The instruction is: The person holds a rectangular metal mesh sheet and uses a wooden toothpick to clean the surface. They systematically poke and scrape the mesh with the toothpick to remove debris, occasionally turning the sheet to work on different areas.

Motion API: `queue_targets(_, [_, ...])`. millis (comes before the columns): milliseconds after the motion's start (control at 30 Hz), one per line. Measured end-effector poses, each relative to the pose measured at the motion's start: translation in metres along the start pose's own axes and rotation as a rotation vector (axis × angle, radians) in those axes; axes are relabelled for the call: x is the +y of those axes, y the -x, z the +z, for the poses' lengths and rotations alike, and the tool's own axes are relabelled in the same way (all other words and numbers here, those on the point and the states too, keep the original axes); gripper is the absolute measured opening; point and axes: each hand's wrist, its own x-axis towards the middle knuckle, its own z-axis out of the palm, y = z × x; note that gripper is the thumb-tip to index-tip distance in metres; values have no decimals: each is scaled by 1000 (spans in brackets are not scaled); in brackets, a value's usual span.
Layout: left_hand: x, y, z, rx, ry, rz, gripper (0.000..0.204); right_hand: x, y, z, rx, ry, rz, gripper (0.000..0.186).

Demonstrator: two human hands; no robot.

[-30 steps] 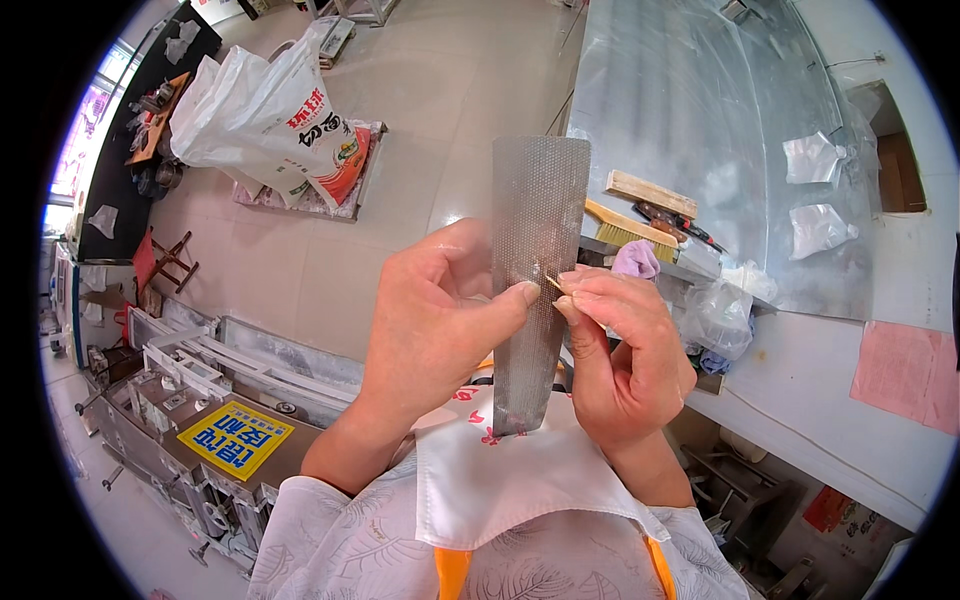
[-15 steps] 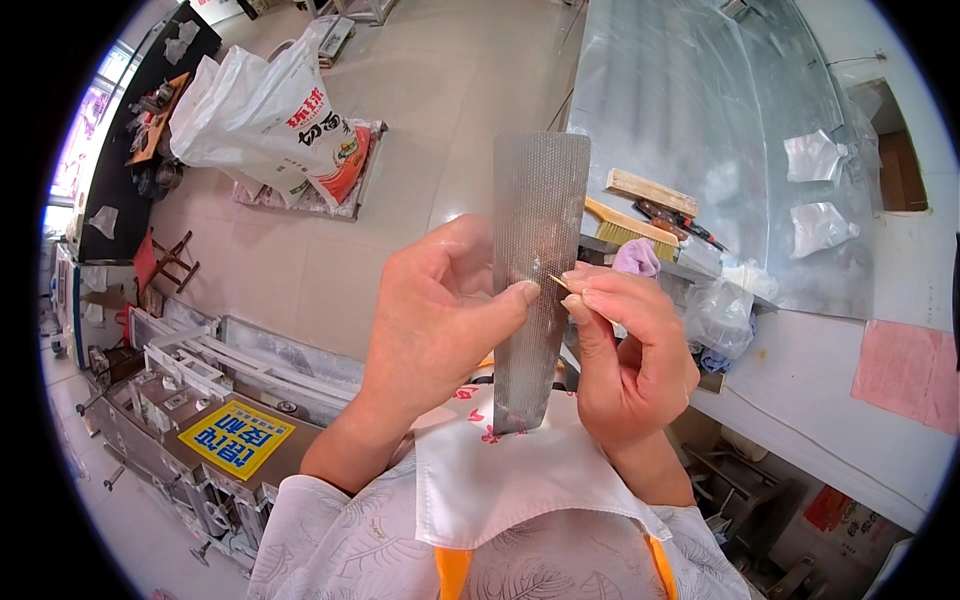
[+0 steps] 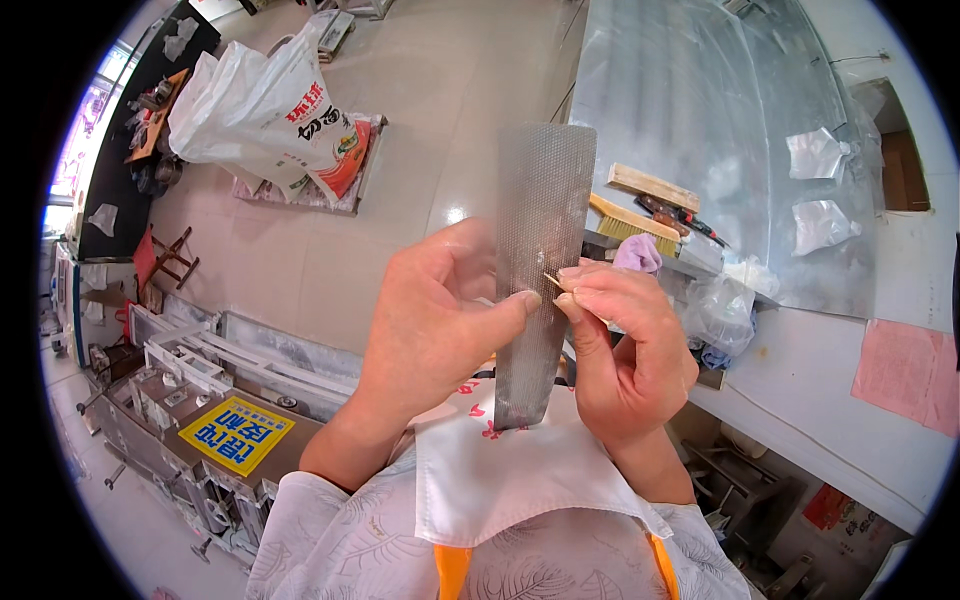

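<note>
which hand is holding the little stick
The right hand: it pinches the pale stick, whose tip points toward the metal strip. The left hand instead holds the strip, its thumb lying on the face.

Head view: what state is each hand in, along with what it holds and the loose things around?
Left hand: closed on the strip, thumb on its face.
Right hand: fingers pinching the stick.
Perforated metal strip: held up, unbent.
Thin stick: pinched, tip at the strip; contact unclear.
Brush: lying down, bristles showing.
Purple cloth: crumpled.
Pink sheet: spread out.
</note>
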Motion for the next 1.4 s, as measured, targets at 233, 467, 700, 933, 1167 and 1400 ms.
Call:
queue_targets(233, [-7,1,-2,11,34,-22,45,-1,-2,1,-26,3,-26,23])
queue_targets(467, [-7,2,-3,3,38,-23,44,-4,-5,3,-39,22,-44,22])
queue_targets(700, [-5,1,-2,9,37,-27,42,-5,-5,3,-46,62,-55,23])
queue_targets(933, [0,3,5,12,121,-8,40,-7,-6,2,-33,84,-63,25])
queue_targets(1167, [8,5,6,13,65,-39,35,-11,-4,6,-13,70,10,24])
queue_targets(1400, [8,6,6,-3,102,-61,34,-5,-4,13,85,9,25,29])
